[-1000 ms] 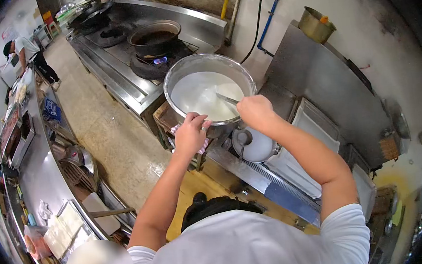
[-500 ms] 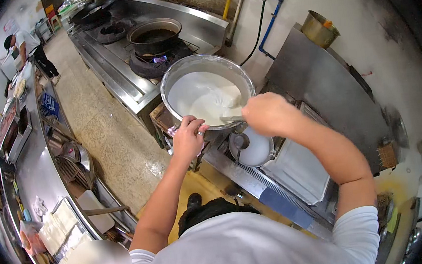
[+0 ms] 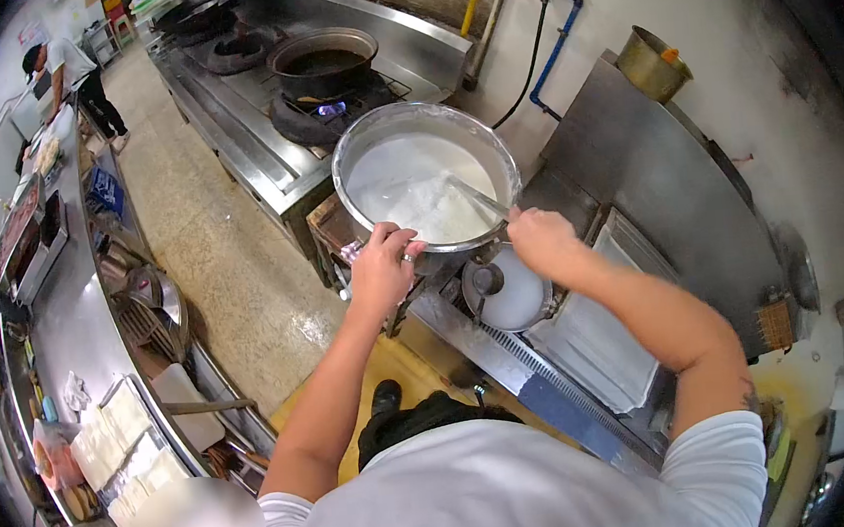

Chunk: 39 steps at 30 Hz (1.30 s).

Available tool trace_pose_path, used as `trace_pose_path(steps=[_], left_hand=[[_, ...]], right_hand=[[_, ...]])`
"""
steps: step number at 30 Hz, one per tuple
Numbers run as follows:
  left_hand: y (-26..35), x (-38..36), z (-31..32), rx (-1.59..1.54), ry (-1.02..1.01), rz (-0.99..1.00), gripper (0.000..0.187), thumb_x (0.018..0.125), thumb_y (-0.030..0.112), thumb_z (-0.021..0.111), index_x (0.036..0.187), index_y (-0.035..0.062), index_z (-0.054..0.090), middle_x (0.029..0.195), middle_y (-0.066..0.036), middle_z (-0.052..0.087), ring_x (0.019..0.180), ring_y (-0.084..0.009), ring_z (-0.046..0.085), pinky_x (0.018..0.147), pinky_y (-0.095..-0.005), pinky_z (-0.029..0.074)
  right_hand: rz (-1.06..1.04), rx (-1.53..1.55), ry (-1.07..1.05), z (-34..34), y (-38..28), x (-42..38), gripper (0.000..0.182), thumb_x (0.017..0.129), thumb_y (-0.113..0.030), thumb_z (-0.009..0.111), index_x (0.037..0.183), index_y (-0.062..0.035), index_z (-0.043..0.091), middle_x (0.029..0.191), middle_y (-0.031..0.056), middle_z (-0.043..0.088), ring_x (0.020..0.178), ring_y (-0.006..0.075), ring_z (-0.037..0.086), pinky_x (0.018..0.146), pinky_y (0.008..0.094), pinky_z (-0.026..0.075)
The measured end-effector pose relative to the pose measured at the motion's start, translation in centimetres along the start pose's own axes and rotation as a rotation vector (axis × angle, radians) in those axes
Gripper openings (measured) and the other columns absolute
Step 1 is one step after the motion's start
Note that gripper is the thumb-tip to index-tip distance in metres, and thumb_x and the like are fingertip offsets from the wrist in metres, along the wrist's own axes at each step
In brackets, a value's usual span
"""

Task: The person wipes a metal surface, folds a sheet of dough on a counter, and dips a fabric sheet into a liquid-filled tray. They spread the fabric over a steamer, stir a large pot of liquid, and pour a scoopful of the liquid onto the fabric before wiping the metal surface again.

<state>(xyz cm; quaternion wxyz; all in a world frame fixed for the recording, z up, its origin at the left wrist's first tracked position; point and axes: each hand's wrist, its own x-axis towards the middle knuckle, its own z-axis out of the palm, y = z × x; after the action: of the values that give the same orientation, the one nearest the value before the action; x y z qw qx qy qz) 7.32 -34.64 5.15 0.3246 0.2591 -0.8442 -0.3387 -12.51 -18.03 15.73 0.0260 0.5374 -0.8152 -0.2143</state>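
A large metal pot [image 3: 348, 202] holds a milky white liquid [image 3: 414, 169] with a disturbed surface. My left hand [image 3: 385, 267], a ring on one finger, is closed over the near rim of the pot. With my right hand [image 3: 544, 241] I grip a long grey-handled utensil [image 3: 479, 198], slanting over the right part of the rim into the liquid. The utensil's far end is submerged, so its kind cannot be made out. Just below the large pot, a smaller pan [image 3: 517, 295] also contains white liquid, with a round dark ladle-like piece [image 3: 487, 279] over it.
Beyond the pot, a wide dark pot [image 3: 324, 63] sits on a stove burner with a blue flame [image 3: 331, 109]. A pale rectangular tray [image 3: 600, 343] lies at right. The left counter [image 3: 87, 333] carries trays and white sheets. Another person [image 3: 75, 78] stands at far left.
My right hand has moved down and slightly right, and more of the utensil's handle shows, pointing up-left into the liquid. My left hand stays at the rim. The view has shifted slightly.
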Motion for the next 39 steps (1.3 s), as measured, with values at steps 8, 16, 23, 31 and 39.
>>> trace_pose_path(steps=[8, 16, 23, 31, 39], left_hand=[[0.2, -0.2, -0.2, 0.037, 0.006, -0.006, 0.025, 0.094, 0.033, 0.072, 0.108, 0.0127, 0.076, 0.114, -0.007, 0.067, 0.085, -0.0315, 0.069, 0.077, -0.0425, 0.055], [0.8, -0.1, -0.1, 0.058, -0.003, -0.037, 0.023, 0.094, 0.033, 0.071, 0.106, 0.0137, 0.076, 0.113, -0.006, 0.067, 0.094, -0.0330, 0.070, 0.080, -0.0444, 0.055], [1.0, -0.2, 0.1, 0.094, 0.019, -0.030, 0.021, 0.094, 0.031, 0.070, 0.105, 0.0140, 0.076, 0.115, -0.006, 0.067, 0.095, -0.0332, 0.070, 0.080, -0.0441, 0.056], [1.9, -0.3, 0.7, 0.140, 0.022, -0.065, 0.022, 0.094, 0.029, 0.069, 0.109, 0.0138, 0.075, 0.118, -0.004, 0.067, 0.099, -0.0328, 0.069, 0.083, -0.0436, 0.055], [2.6, -0.2, 1.5, 0.226, 0.051, -0.046, 0.023, 0.095, 0.027, 0.068, 0.110, 0.0109, 0.076, 0.120, -0.009, 0.068, 0.101, -0.0325, 0.070, 0.085, -0.0427, 0.056]], right_hand=[[0.100, 0.361, -0.727, -11.3, 3.2, 4.3, 0.022, 0.094, -0.018, 0.063, 0.089, 0.0031, 0.065, 0.071, 0.0111, 0.063, 0.047, 0.0186, 0.052, 0.043, 0.0382, 0.039], [0.136, 0.873, -0.663, -5.6, 2.5, 3.6, 0.029, 0.101, -0.025, 0.061, 0.080, -0.0057, 0.060, 0.062, 0.0020, 0.056, 0.045, 0.0111, 0.046, 0.041, 0.0325, 0.033], [0.297, 1.424, -0.493, -2.2, 1.5, -0.2, 0.025, 0.102, -0.024, 0.058, 0.085, -0.0064, 0.062, 0.062, 0.0007, 0.056, 0.043, 0.0099, 0.046, 0.041, 0.0297, 0.033], [0.258, 1.696, -0.281, 1.9, 1.9, -4.3, 0.028, 0.104, -0.023, 0.056, 0.087, -0.0023, 0.063, 0.064, 0.0027, 0.056, 0.040, 0.0097, 0.046, 0.033, 0.0296, 0.029], [0.187, 1.691, -0.039, 6.0, 1.7, -8.1, 0.025, 0.106, -0.021, 0.054, 0.091, -0.0039, 0.064, 0.066, -0.0009, 0.053, 0.042, 0.0079, 0.045, 0.038, 0.0276, 0.032]])
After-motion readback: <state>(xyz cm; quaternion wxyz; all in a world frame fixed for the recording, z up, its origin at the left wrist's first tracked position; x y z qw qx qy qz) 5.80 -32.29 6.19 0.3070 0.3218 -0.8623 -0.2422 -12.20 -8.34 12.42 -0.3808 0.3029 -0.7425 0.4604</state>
